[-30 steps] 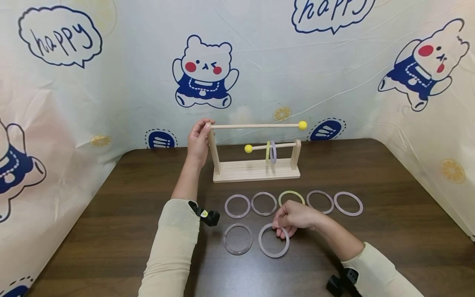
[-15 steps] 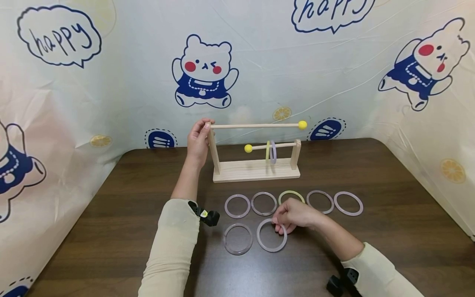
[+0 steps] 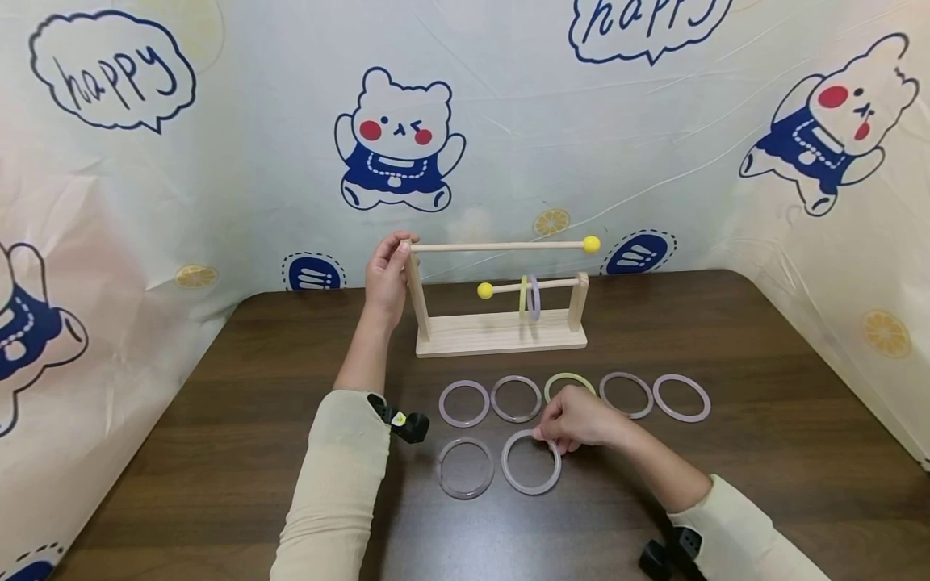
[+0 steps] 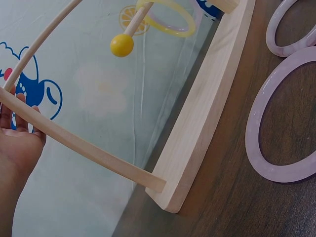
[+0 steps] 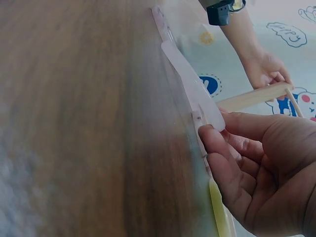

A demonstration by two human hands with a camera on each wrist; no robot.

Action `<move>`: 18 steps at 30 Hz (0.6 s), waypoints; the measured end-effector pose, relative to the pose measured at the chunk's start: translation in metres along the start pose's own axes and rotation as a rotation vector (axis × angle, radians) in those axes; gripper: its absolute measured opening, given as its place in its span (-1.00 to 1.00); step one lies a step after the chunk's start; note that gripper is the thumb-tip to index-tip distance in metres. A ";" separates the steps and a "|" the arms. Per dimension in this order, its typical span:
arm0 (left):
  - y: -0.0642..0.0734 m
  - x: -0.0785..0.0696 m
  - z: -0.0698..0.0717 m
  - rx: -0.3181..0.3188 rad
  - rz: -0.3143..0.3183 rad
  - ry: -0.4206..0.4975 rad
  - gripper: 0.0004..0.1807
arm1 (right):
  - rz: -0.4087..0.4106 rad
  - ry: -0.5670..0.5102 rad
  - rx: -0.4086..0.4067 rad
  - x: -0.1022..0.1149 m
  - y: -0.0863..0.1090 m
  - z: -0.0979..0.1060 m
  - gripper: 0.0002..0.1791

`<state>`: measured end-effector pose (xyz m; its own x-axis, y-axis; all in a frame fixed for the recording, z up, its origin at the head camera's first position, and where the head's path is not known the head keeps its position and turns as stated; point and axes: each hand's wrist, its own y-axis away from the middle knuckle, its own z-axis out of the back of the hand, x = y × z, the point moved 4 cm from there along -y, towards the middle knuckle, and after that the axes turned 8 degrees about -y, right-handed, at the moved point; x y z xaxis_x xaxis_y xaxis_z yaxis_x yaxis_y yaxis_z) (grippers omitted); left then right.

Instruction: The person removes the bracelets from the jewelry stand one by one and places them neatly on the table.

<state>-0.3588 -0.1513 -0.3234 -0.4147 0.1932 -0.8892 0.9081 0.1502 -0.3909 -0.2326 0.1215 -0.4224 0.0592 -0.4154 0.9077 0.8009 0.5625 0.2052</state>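
My left hand (image 3: 387, 278) grips the top of the left post (image 3: 419, 297) of a wooden stand (image 3: 501, 333), fingers behind it and thumb in front. Two rods reach inward from the stand's posts, each tipped with a yellow ball (image 3: 592, 244). On the lower rod hang a yellow ring (image 3: 523, 300) and a purple ring (image 3: 535, 300). Between thumb and fingertips, my right hand (image 3: 581, 418) pinches a pale pinkish ring (image 3: 532, 489) by its far right rim. The right wrist view shows this ring (image 5: 190, 81) tilted, its near end raised off the table.
Nearer than the stand, a row of rings lies flat: a purple ring (image 3: 442, 403), a greyish ring (image 3: 496, 401), a yellow-green ring (image 3: 571, 376) partly behind my right hand, and others farther right. Another clear ring (image 3: 440, 468) lies left of the held one. A printed cloth (image 3: 508, 161) stands behind the table.
My right hand has shifted the pale ring slightly away from me and to the left. The left hand keeps its grip on the post, and the stand stays put.
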 end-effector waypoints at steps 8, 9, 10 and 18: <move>0.001 0.000 0.000 -0.002 -0.011 -0.004 -0.89 | -0.005 0.063 -0.023 -0.002 0.000 0.003 -0.72; 0.001 0.000 0.000 -0.002 -0.011 -0.003 -0.90 | -0.003 0.073 -0.022 -0.002 0.001 0.003 -0.71; 0.001 0.000 0.000 -0.003 -0.010 -0.003 -0.90 | -0.003 0.082 -0.022 -0.003 0.001 0.003 -0.70; 0.000 0.000 -0.001 -0.004 0.000 -0.005 -0.88 | -0.002 0.124 -0.027 -0.003 0.001 0.003 -0.64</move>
<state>-0.3587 -0.1507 -0.3228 -0.4144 0.1881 -0.8905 0.9079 0.1537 -0.3900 -0.2339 0.1260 -0.4237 0.1294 -0.5029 0.8546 0.8166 0.5430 0.1959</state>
